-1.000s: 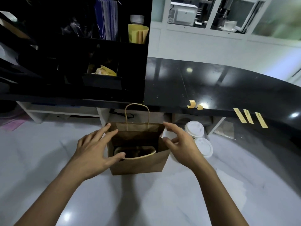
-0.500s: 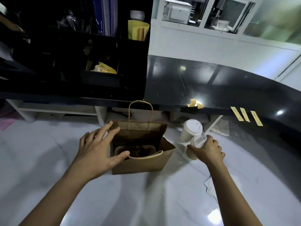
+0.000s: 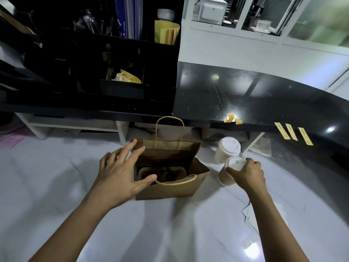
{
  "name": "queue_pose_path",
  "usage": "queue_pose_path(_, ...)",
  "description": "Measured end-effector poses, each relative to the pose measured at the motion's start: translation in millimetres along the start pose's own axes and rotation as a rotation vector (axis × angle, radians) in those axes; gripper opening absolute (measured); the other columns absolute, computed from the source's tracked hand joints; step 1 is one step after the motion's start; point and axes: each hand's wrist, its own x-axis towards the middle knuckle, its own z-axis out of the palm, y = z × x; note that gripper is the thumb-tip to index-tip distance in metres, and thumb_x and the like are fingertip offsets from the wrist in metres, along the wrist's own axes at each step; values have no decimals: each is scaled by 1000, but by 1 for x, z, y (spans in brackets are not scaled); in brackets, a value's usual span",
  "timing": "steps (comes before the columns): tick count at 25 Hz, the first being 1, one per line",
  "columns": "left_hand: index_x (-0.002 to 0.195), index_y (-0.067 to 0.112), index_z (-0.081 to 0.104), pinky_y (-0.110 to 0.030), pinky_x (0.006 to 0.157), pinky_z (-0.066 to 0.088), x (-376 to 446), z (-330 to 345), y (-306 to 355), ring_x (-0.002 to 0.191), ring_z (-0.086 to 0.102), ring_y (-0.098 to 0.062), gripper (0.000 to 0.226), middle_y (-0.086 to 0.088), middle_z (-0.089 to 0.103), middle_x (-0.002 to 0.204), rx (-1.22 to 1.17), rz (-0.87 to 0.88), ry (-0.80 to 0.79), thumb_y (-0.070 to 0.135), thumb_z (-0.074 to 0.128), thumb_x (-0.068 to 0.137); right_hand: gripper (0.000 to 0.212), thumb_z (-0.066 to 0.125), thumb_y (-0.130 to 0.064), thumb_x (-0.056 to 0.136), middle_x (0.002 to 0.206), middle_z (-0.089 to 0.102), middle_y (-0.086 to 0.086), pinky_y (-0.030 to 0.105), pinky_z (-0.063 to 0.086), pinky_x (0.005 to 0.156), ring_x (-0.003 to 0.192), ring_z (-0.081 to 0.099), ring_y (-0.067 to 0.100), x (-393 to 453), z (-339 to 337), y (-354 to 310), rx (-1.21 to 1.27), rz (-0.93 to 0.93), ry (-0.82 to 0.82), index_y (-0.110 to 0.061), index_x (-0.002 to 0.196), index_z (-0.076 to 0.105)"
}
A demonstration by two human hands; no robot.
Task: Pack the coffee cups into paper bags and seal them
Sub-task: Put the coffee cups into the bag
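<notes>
My right hand (image 3: pixel 249 173) has left the paper bag (image 3: pixel 168 188) and now grips the nearer coffee cup (image 3: pixel 227 175) just beside it, tilting it; loading can begin. My left hand (image 3: pixel 120 173), fingers spread, holds the bag's mouth open. A second cup (image 3: pixel 227 149) stands behind. The bag's dark interior is hard to make out.

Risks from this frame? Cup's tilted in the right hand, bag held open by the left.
1. The right hand grips the held cup near its lid, tilted; the lid could pop off or leak.
2. Only the left hand spreads the paper bag; its mouth may fold in as the cup enters.
3. The standing cup sits close behind and could get knocked during the lift.
</notes>
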Motion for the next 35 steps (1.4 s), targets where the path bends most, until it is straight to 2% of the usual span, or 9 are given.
queue_pose_path(6, 156, 45, 13, -47, 122, 10, 0, -1, 0, 150, 10, -20, 95, 17, -5, 166, -10, 10, 8, 90, 28, 74, 82, 80, -49, 75, 133, 45, 11, 46, 51, 93, 120, 50, 32, -15, -29, -19, 178, -85, 16, -13, 142, 51)
queue_pose_path(11, 157, 43, 14, -48, 122, 11, 1, -2, 1, 151, 11, -22, 97, 15, -2, 167, -46, 9, 15, 89, 31, 73, 77, 82, -52, 74, 121, 42, -2, 37, 46, 81, 107, 54, 22, -44, -71, -49, 327, -273, 124, -20, 138, 52)
queue_pose_path(15, 156, 48, -4, -49, 122, 12, 2, -1, 1, 151, 13, -22, 100, 14, 1, 167, -74, 26, 43, 89, 41, 77, 69, 80, -51, 74, 127, 55, 2, 24, 44, 75, 107, 57, 17, -68, -102, -73, 488, -423, 162, -24, 133, 55)
queue_pose_path(18, 151, 52, -19, -50, 121, 13, 3, 1, 1, 150, 16, -24, 105, 11, 6, 167, -90, 21, 57, 85, 48, 77, 68, 81, -56, 72, 123, 61, -3, 20, 45, 72, 103, 60, 7, -86, -112, -88, 613, -499, 86, -28, 130, 58)
queue_pose_path(21, 150, 54, -21, -51, 121, 12, 3, 2, -1, 150, 16, -25, 109, 9, 10, 167, -123, 26, 66, 87, 49, 73, 72, 74, -65, 59, 113, 67, -12, 22, 48, 72, 99, 64, 4, -99, -111, -99, 645, -555, -70, -34, 124, 62)
queue_pose_path(24, 150, 56, -18, -50, 121, 11, 3, 2, -2, 150, 14, -21, 109, 12, 11, 166, -161, 42, 72, 91, 46, 69, 75, 83, -64, 58, 117, 63, -14, 25, 53, 83, 106, 63, 4, -102, -96, -108, 525, -635, -267, -37, 124, 62)
queue_pose_path(26, 151, 57, -15, -50, 122, 11, 3, 2, -3, 151, 12, -19, 109, 15, 9, 166, -169, 43, 70, 93, 45, 67, 74, 83, -61, 64, 122, 53, -20, 23, 51, 86, 111, 57, 2, -102, -80, -114, 299, -722, -318, -41, 130, 55)
queue_pose_path(30, 151, 57, -13, -51, 122, 14, 3, 2, -3, 152, 12, -17, 110, 18, 6, 166, -187, 48, 66, 94, 45, 65, 81, 83, -59, 70, 126, 43, -22, 19, 46, 77, 109, 49, 7, -96, -49, -134, -56, -837, -352, -43, 140, 44)
queue_pose_path(35, 151, 57, -12, -49, 123, 13, 1, 0, -3, 152, 10, -14, 113, 20, 6, 166, -203, 50, 59, 102, 36, 59, 84, 84, -51, 73, 132, 49, -13, 21, 39, 76, 103, 45, 9, -89, -17, -157, -237, -917, -394, -37, 145, 44)
